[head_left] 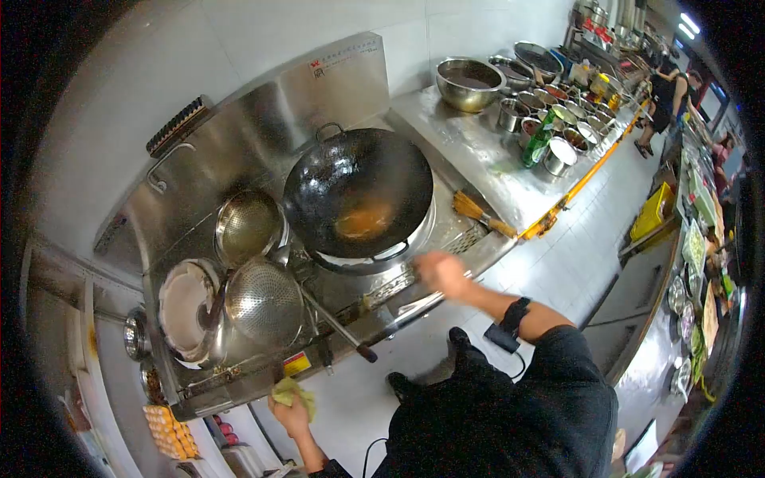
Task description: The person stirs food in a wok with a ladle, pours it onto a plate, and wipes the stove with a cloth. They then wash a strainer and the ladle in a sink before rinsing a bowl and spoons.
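The left hand (291, 413) is low at the front corner of the steel stove (239, 151), and its fingers are closed around a yellow-green cloth (293, 393), which is bunched in the grip and touches the stove's lower edge or is just beside it. The right hand (442, 273) is stretched out to the front rim of the stove, just below the black wok (358, 199). This hand is blurred, so I cannot tell how far it is open or whether it holds or touches anything; the fingers look curled. A black band (514, 317) is on that forearm. The wok sits on its burner and has a little orange liquid (362, 221) at the bottom. To the left of the wok a round metal strainer (263, 303) lies next to a white dish (185, 303), and a second strainer (247, 227) rests above them. On the counter at the right of the wok lie a bamboo brush (482, 213), a green bottle (538, 143), a large steel bowl (468, 84) and many small pots (562, 155). A tray of eggs (167, 430) is near the left hand, lower down.
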`<state>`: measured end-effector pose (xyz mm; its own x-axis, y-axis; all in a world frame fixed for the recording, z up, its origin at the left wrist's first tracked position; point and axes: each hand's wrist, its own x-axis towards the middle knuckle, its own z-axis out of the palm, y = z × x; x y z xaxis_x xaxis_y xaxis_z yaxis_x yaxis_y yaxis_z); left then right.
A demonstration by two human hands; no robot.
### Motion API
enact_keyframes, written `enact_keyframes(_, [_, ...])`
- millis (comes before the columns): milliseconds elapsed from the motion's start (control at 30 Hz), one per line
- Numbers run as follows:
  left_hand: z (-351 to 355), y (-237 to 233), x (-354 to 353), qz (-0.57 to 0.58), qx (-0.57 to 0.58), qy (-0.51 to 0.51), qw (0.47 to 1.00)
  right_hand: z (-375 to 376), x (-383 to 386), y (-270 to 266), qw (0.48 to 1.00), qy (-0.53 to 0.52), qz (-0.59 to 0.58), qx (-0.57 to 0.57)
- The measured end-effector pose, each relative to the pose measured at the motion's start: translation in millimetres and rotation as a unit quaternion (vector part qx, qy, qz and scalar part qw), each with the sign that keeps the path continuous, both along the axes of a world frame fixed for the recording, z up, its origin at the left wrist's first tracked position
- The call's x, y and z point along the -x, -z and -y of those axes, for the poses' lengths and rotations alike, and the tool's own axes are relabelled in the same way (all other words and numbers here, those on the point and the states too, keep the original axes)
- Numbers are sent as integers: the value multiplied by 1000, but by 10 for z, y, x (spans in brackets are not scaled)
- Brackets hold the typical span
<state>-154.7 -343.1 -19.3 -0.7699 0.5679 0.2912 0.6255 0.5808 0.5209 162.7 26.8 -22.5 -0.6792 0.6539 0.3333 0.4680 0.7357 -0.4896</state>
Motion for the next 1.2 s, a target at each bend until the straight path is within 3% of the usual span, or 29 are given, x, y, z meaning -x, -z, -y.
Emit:
enact_keyframes(33, [-90,-143,-130,70,-85,14,994,-258,-346,-184,993,73,18,-94])
enact_keyframes(67, [-194,-195,-228,50,-91,-1,995,-638,-735,30,962,190,124,-150])
enact_keyframes(133, [-358,-284,-494,14,-100,-49,994,-1054,-1301,306,896,319,309,5])
enact_keyframes(167, [-553,-366,-701,72,-131,-66,987,-1167,-1555,478,879,294,375,-25])
enact_keyframes(200, [-735,-462,-894,126,-165,-88,974,-1314,-1663,510,867,268,416,63])
enact_keyframes(233, [-875,-364,-1020,171,-200,-78,962,-1356,-1779,571,888,231,393,62])
enact_keyframes(267, [-996,-269,-1120,212,-235,-65,946,-1376,-1776,375,895,192,378,135])
enact_keyframes(333, [-1305,-495,-1447,180,-206,-34,961,-1411,-1887,319,955,130,260,58])
enact_keyframes(367, [-1362,-489,-1549,193,-196,-23,961,-1377,-1767,26,966,155,193,80])
enact_keyframes(400, [-1414,-446,-1629,206,-186,-9,961,-1476,-1790,58,974,174,141,32])
enact_keyframes(467, [-1513,-322,-1778,365,-226,-38,902,-1479,-1490,-713,986,139,75,50])
enact_keyframes(567, [-1746,-337,-1978,529,-273,-51,802,-1783,-946,-1316,997,-40,61,6])
enact_keyframes(633, [-1847,-335,-2045,607,-274,-70,742,-1752,-418,-1667,988,-93,118,40])
enact_keyframes(700, [-1897,-145,-2031,650,-293,-73,697,-2198,52,-1227,918,-287,269,-43])
enact_keyframes(800, [-1901,-236,-2043,705,-420,-27,571,-2142,767,-1219,876,-213,427,-68])
enact_keyframes(833, [-1877,9,-2035,710,-464,47,528,-2122,998,-1234,858,-175,473,-92])
enact_keyframes(933, [-1956,-262,-1999,728,-545,108,402,-2097,1488,-874,905,-113,404,-64])
enact_keyframes(1000, [-1971,49,-1957,745,-533,79,393,-1963,1616,-735,886,-146,433,-81])
enact_keyframes(1100, [-1968,317,-1925,764,-493,71,411,-2026,1269,-915,878,-328,348,-13])
enact_keyframes(1167, [-1967,299,-1905,772,-464,65,428,-2090,1056,-1346,857,-306,413,40])
enact_keyframes(1200, [-1973,276,-1858,775,-450,64,439,-2304,997,-1286,831,-268,488,0])
